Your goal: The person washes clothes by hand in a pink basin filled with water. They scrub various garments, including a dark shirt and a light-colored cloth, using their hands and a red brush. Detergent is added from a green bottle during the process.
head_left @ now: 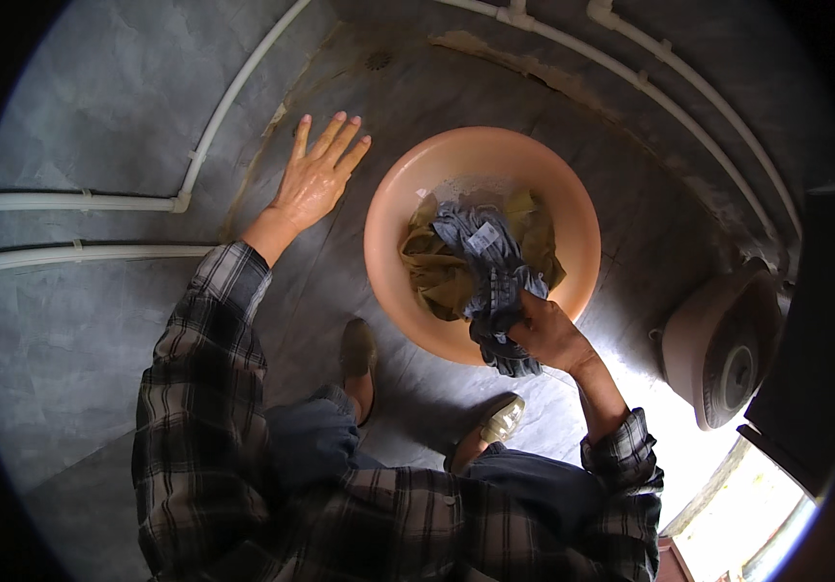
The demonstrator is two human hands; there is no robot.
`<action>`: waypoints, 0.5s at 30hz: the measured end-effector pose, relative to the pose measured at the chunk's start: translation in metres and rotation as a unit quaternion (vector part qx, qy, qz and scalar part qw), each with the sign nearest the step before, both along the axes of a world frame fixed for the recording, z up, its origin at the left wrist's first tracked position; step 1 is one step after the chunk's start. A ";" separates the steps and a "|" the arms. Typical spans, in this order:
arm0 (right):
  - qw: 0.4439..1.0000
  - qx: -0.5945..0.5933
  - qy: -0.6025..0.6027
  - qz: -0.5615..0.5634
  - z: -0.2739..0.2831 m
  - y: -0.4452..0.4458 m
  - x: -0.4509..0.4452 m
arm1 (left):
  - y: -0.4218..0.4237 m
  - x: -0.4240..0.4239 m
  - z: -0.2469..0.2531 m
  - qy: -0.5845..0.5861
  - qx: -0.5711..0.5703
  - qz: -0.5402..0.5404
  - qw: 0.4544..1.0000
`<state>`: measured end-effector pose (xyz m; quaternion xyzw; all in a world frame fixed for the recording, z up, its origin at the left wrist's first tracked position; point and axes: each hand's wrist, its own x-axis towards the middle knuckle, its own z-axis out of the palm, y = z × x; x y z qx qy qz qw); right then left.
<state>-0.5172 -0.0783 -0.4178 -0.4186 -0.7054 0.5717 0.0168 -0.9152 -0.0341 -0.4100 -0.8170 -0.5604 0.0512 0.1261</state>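
A round orange plastic basin [403,324] stands on the floor before my feet, with some sudsy water [476,185] in it. My right hand [552,331] grips a wet, bunched grey-blue garment [494,244] at the basin's near right rim. Part of that garment hangs over the rim, and a white label shows on it. Olive-brown cloth [436,269] lies under and on both sides of it in the basin. To the left of the basin, my left hand [319,174] is raised, wet and bare, its fingers spread and touching nothing.
White pipes [243,80] run along the grey walls at left and back. A floor drain [378,60] lies at the far corner. On the right stands a pinkish plastic container [708,349] beside a dark panel [810,335]. Bright light falls in from the lower right.
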 end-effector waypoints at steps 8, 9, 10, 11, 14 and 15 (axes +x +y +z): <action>0.998 0.024 0.062 -0.019 0.015 -0.005 -0.002 | -0.004 0.051 0.017 -0.123 -0.097 -0.042 0.987; 0.996 0.033 0.077 -0.021 0.026 -0.002 -0.004 | -0.010 0.066 0.019 -0.157 -0.139 -0.052 0.976; 0.996 0.007 0.089 -0.024 0.030 0.001 -0.007 | -0.020 0.083 0.024 -0.339 -0.271 -0.031 0.901; 0.994 0.008 0.106 -0.025 0.039 0.004 -0.010 | -0.028 0.103 0.028 -0.501 -0.388 -0.009 0.774; 0.993 0.015 0.117 -0.023 0.078 0.020 -0.015 | -0.036 0.150 0.054 -0.632 -0.429 -0.102 0.637; 0.984 0.022 0.166 -0.053 0.090 0.024 -0.016 | -0.032 0.156 0.070 -0.643 -0.429 -0.080 0.629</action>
